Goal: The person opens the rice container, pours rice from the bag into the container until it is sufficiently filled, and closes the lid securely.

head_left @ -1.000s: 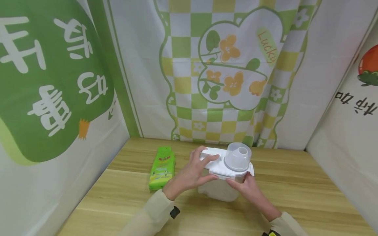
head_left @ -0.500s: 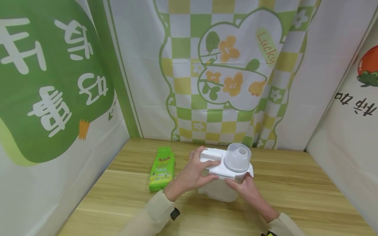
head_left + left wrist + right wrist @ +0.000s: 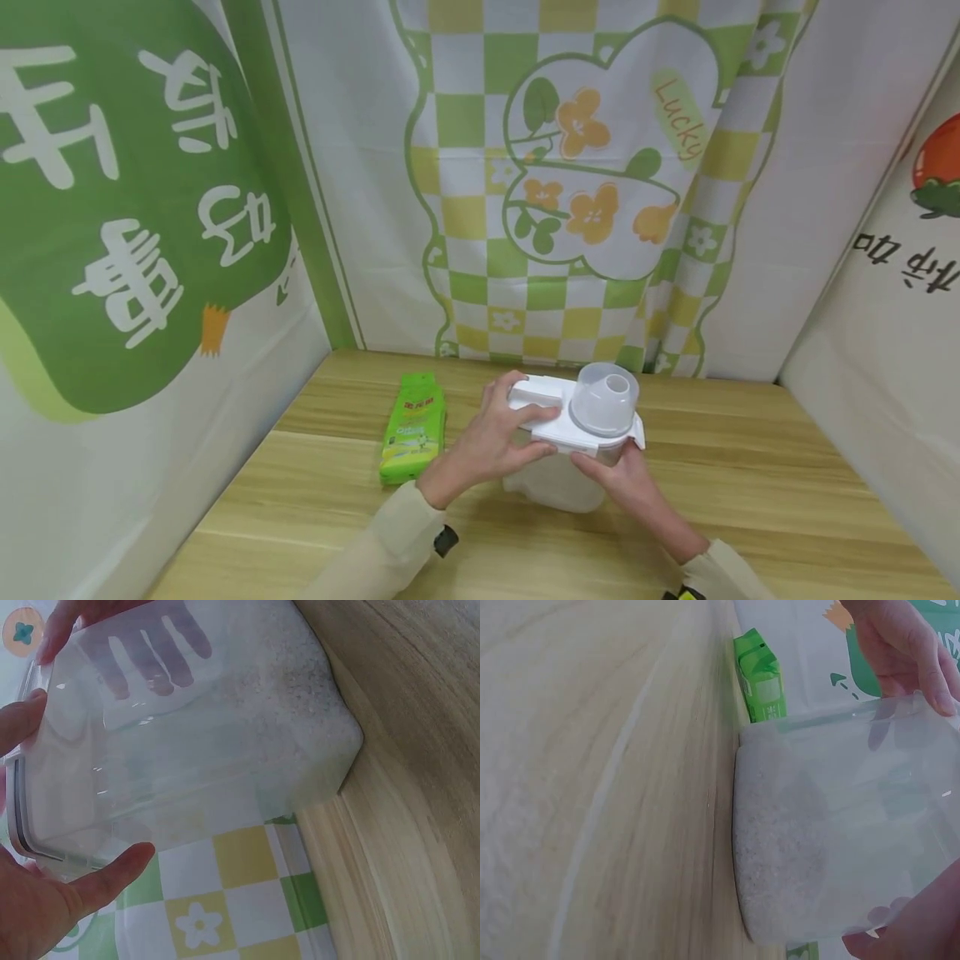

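Observation:
A clear plastic rice container [image 3: 558, 487] stands on the wooden table between both hands. White rice [image 3: 776, 847] fills its lower part in the wrist views. On top is a white lid [image 3: 562, 431] with side clips, and a clear measuring cup [image 3: 602, 404] sits upside down at its right end. My left hand [image 3: 487, 437] grips the lid's left end, thumb at the front edge and one finger lying across the top. With my right hand [image 3: 630, 482] I hold the container's right end just below the lid, thumb in front; its other fingers show through the clear wall in the left wrist view.
A green printed bag [image 3: 412, 433] lies on the table [image 3: 750, 483] left of the container. Behind the table hangs a checkered cloth [image 3: 562, 292], and printed cloth walls [image 3: 285, 333] close in both sides.
One finger of my left hand has shifted slightly nearer across the top of the lid since a second ago. Container, right hand and bag stay in place.

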